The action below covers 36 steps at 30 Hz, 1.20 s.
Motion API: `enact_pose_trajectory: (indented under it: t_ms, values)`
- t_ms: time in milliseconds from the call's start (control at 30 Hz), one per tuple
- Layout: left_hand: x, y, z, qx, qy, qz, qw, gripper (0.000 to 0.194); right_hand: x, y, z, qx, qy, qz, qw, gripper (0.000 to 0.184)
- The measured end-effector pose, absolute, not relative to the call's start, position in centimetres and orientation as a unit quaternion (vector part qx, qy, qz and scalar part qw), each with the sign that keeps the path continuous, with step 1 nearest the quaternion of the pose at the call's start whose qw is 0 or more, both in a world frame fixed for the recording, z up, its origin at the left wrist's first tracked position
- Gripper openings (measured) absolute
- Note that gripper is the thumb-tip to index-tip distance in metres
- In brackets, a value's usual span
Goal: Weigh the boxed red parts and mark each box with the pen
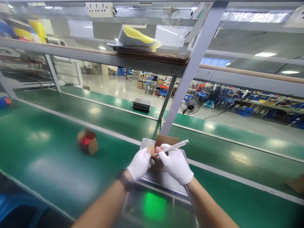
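A small cardboard box point(167, 139) with raised flaps stands on the metal pan of a scale point(163, 179), its green display point(154, 205) glowing but unreadable. My left hand point(139, 164), in a white glove with bare fingertips, pinches the box's tan flap at its left side. In my gloved right hand point(177, 164) a white pen point(177, 145) lies slanted, its far end pointing up to the right. The fingertips of both hands meet over the box, next to a bit of red point(156, 153). Most of the box's inside is hidden behind my hands.
On the green belt point(59, 164) to the left sits an open cardboard box point(91, 145) with red items inside. A slanted metal post point(187, 72) rises just behind the scale. Another box point(295, 183) lies at the right edge. A black-sided flat device point(142, 105) stands farther back.
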State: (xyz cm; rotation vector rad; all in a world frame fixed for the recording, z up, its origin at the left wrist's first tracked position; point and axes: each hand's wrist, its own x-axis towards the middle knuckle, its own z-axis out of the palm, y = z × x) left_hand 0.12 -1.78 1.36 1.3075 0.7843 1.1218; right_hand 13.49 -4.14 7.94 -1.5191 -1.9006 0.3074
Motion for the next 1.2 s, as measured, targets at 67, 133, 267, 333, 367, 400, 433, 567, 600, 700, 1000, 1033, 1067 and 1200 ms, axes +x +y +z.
enact_pose_trajectory:
  t_ms: [67,133,267,333,367,400,433,567,600,700,1000,1033,1067,1200]
  values:
    - [0.1,-1.9,1.6,0.56,0.341,0.483,0.58,0.041,13.5,-4.1,7.9,-0.586,-0.725,0.111,0.343,0.027]
    - [0.1,-1.9,1.7,0.563,0.345,0.481,0.577,0.042,13.5,-4.1,7.8,-0.586,-0.721,0.118,0.35,0.028]
    - [0.1,-1.8,1.5,0.572,0.343,0.478,0.571,0.042,13.5,-4.1,7.7,-0.583,-0.717,0.139,0.355,0.029]
    - [0.1,-1.8,1.4,0.577,0.34,0.478,0.568,0.043,13.5,-4.1,7.6,-0.584,-0.715,0.133,0.359,0.028]
    - [0.1,-1.8,1.4,0.578,0.339,0.478,0.567,0.043,13.5,-4.1,7.6,-0.585,-0.715,0.128,0.361,0.028]
    - [0.0,-1.7,1.3,0.58,0.339,0.477,0.567,0.043,13.5,-4.1,7.6,-0.587,-0.714,0.124,0.361,0.028]
    - [0.0,-1.7,1.3,0.58,0.34,0.476,0.568,0.042,13.4,-4.0,7.6,-0.588,-0.714,0.121,0.361,0.028]
    - [0.0,-1.7,1.1,0.578,0.338,0.48,0.567,0.042,13.5,-4.0,7.5,-0.589,-0.715,0.118,0.358,0.029]
    - [0.0,-1.6,1.1,0.577,0.334,0.482,0.568,0.042,13.5,-4.0,7.5,-0.588,-0.716,0.121,0.357,0.029]
    - [0.1,-1.6,1.0,0.572,0.328,0.483,0.576,0.041,13.5,-4.0,7.4,-0.589,-0.714,0.117,0.36,0.03]
    - [-0.2,-1.4,0.5,0.586,0.329,0.476,0.567,0.043,14.1,-4.1,7.0,-0.564,-0.694,0.172,0.413,0.034]
    - [-0.2,-1.3,0.5,0.589,0.333,0.479,0.559,0.043,14.4,-4.2,6.8,-0.555,-0.678,0.197,0.44,0.034]
    - [-0.2,-1.3,0.5,0.589,0.34,0.49,0.546,0.041,14.7,-4.3,6.6,-0.544,-0.661,0.22,0.469,0.033]
    - [0.8,-1.9,1.5,0.623,0.318,0.522,0.488,0.054,15.1,-4.7,6.3,-0.496,-0.617,0.276,0.545,0.034]
